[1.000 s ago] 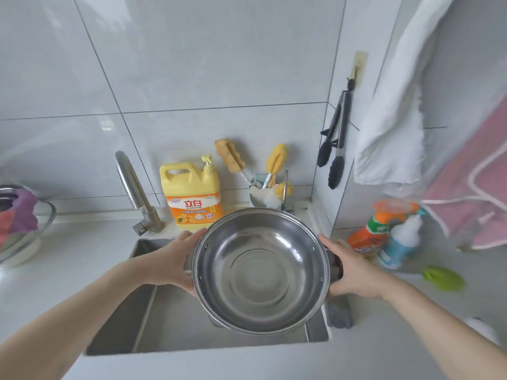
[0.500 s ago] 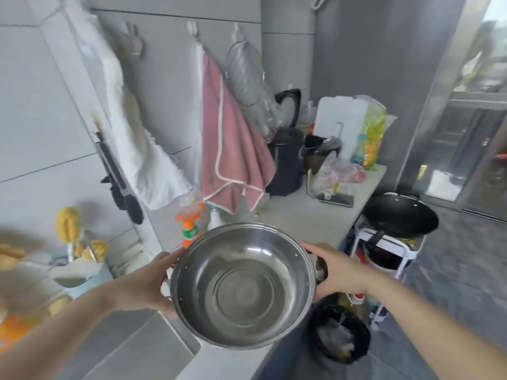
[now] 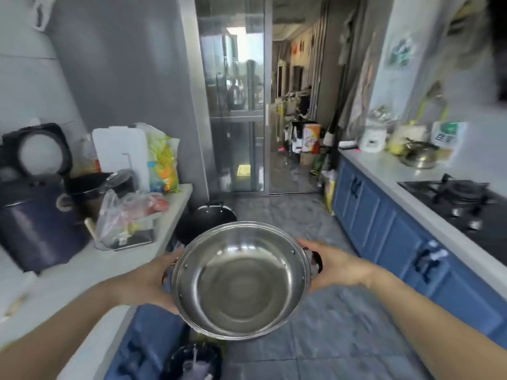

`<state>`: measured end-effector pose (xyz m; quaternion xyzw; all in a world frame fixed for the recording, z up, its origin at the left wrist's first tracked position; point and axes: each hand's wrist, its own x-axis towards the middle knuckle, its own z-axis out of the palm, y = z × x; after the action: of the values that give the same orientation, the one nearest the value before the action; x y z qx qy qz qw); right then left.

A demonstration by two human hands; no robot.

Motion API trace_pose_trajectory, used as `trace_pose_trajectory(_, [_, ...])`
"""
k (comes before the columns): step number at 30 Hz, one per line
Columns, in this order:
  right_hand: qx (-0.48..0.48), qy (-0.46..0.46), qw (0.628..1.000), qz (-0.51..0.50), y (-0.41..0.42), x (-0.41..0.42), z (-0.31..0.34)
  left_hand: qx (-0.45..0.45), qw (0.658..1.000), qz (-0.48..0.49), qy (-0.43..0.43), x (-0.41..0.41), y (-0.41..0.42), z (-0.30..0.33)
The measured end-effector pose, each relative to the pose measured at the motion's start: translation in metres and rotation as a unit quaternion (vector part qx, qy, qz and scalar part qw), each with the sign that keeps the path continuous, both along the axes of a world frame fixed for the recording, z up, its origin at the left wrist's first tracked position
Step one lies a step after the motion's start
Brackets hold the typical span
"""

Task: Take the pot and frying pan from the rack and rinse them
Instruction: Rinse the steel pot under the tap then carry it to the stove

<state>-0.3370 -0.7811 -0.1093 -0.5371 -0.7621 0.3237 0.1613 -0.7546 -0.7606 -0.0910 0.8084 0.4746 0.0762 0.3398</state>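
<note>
A stainless steel pot [image 3: 241, 281] is sitting in the lower centre of the frame, held over the floor between both hands, its open mouth facing the camera. The left hand [image 3: 149, 281] is clamping its grip round the pot's left side handle, and the right hand [image 3: 333, 266] is gripping the right one. A black frying pan [image 3: 205, 219] is showing just above the pot, beside the pale surface [image 3: 90, 266] at left.
</note>
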Motion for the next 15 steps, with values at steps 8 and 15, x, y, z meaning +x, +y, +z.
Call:
trace_pose_trajectory(8, [-0.033,-0.010,0.990,-0.138,0.053,0.212,0.027,0.030,0.993,-0.110,0.010,0.220,0.157,0.007])
trace_pose_trajectory(15, [-0.034,0.030,0.977,-0.207,0.109,0.337,0.027,0.022,0.983,-0.184,0.008,0.378,0.271,0.017])
